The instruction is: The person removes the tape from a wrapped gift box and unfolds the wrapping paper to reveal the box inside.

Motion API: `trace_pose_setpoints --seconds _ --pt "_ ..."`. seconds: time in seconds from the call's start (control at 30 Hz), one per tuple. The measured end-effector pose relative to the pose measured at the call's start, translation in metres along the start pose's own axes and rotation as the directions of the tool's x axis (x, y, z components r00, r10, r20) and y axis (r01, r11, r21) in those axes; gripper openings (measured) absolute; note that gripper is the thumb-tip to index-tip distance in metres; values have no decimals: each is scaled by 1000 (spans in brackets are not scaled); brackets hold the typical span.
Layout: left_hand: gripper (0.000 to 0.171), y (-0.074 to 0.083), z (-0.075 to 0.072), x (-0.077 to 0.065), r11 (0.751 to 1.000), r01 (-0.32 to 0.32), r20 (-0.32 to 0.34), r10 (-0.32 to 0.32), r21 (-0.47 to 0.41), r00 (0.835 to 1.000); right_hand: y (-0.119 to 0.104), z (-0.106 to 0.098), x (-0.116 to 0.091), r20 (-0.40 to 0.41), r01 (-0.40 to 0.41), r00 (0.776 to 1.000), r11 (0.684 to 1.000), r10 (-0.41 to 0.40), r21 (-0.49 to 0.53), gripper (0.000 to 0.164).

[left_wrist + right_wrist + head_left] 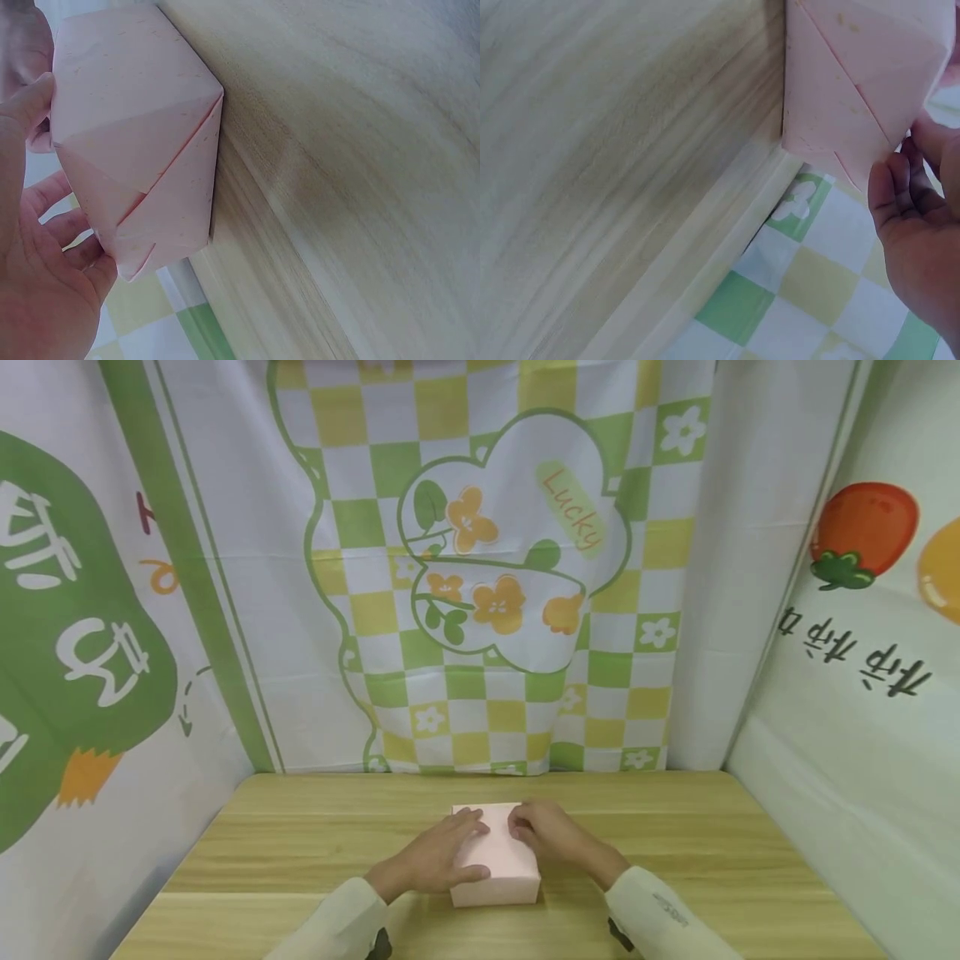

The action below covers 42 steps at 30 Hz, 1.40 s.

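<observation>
A pink paper-wrapped box [504, 852] lies on the wooden table, its near end toward me. Folded paper flaps with diagonal seams show on the box's side [176, 187] in the left wrist view. From the left, my left hand [438, 856] rests on the box, fingers spread over the top and thumb close to the near edge. My right hand [555, 833] is at the far right part of the top, its fingers curled with thumb and fingertips at the paper. In the right wrist view those fingertips [882, 187] are right at the box's edge.
The wooden table [315, 843] extends to both sides of the box. Behind it hangs a green-and-yellow checked cloth [517, 710], and printed white cloths [847, 743] line the sides.
</observation>
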State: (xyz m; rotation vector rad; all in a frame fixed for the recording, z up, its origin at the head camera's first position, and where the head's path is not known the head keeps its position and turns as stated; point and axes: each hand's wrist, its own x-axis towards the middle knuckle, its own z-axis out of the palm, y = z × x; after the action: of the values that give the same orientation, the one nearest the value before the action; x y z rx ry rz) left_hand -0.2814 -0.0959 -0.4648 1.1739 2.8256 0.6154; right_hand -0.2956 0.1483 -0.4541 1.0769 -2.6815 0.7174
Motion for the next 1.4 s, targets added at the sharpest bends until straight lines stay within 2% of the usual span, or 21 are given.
trace_pose_setpoints --seconds 0.07,0.13,0.33,0.53,0.73,1.17,1.4 --pt "57 0 0 0 1000 0 0 0 4 1000 -1 3 0 -3 18 1000 998 -19 -65 8" --pt "57 0 0 0 1000 1 -1 -1 2 1000 0 6 -2 -2 2 1000 997 -3 -72 7" --pt "57 1 0 1 1000 -7 -9 7 1 1000 6 8 -9 -28 -79 996 991 82 110 7" --pt "58 -1 1 1 1000 -5 -7 5 14 1000 7 2 -10 -3 -87 996 982 89 167 7" --pt "59 -1 0 2 1000 0 -1 0 17 1000 4 -5 -6 50 -97 995 984 91 150 4" --pt "59 -1 1 2 1000 16 2 -16 10 1000 4 -7 -3 92 32 995 999 -35 36 5" --pt "59 0 1 2 1000 15 -7 -15 27 1000 2 -6 -5 66 -26 998 996 21 88 6"
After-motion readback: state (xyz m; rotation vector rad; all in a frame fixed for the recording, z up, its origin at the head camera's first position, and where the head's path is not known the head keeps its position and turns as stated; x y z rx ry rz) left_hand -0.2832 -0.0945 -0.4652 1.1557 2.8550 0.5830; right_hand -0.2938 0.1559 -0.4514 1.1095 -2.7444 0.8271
